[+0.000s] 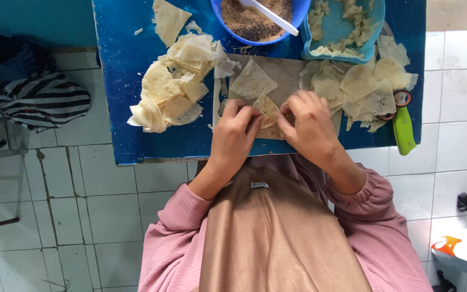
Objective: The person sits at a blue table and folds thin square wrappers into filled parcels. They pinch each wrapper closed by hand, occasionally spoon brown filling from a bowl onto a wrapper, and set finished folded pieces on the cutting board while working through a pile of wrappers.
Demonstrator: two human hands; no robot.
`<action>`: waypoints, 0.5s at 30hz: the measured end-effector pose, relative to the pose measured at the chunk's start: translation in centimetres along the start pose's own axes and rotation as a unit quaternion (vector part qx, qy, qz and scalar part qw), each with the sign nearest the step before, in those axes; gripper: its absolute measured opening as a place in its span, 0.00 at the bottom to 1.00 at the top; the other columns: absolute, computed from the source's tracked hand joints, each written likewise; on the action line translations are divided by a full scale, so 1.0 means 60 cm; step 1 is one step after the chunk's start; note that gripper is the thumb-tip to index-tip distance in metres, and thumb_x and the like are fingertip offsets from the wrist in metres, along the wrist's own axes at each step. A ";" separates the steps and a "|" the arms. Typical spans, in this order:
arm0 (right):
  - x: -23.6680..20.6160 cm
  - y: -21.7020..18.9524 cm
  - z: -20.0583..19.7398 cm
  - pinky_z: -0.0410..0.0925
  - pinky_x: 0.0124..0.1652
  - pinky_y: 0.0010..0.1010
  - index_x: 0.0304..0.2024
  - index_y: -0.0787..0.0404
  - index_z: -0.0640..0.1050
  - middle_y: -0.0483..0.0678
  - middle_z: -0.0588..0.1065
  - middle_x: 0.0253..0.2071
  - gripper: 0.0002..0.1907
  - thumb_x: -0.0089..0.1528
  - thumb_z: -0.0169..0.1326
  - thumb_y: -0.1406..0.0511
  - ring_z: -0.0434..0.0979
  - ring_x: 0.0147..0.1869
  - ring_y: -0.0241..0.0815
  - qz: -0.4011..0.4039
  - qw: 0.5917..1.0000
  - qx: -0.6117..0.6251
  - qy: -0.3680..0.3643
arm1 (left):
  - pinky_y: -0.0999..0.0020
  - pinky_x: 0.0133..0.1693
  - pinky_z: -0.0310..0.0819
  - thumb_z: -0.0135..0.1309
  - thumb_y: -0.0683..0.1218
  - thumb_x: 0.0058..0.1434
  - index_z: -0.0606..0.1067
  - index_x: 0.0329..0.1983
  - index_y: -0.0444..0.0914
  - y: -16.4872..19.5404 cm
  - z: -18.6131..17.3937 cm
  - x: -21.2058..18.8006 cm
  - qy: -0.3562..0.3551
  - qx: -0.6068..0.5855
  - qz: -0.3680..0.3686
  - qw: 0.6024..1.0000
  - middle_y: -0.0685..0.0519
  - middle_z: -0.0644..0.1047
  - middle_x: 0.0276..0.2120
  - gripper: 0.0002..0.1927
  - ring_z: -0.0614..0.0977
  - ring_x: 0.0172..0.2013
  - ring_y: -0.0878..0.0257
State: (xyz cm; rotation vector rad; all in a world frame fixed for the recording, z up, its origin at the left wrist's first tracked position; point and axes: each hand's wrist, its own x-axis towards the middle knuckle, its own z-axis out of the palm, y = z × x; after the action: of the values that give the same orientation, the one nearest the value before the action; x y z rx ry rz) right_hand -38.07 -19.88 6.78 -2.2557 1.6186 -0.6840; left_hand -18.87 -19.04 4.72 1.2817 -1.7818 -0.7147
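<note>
Near the table's front edge (pixel 152 154), left hand (pixel 235 135) and right hand (pixel 306 127) pinch a pastry triangle (pixel 267 108).

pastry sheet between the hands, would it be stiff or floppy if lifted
Probably floppy: the pastry sheet folds under the left hand and right hand. Likely light and fragile too, since the pile of sheets looks thin, curled and torn at the edges.

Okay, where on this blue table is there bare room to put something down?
Bare blue table lies left of the wrapper pile, to the left edge. Crowded: the bowl, tray, scissors, and the board under the left hand and right hand.
</note>
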 end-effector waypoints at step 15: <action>0.007 0.012 0.010 0.67 0.47 0.40 0.40 0.62 0.79 0.51 0.74 0.40 0.07 0.60 0.62 0.72 0.75 0.48 0.53 -0.079 0.992 0.094 0.025 | 0.60 0.39 0.77 0.59 0.39 0.65 0.76 0.49 0.41 -0.004 0.016 0.001 0.006 0.051 0.064 0.997 0.50 0.74 0.49 0.10 0.82 0.41 0.53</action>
State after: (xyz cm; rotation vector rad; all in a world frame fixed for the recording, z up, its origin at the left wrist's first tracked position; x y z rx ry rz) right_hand -38.21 -20.55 6.01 -2.2608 1.3420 -0.8988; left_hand -19.60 -19.21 4.02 1.2229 -1.8914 -0.5497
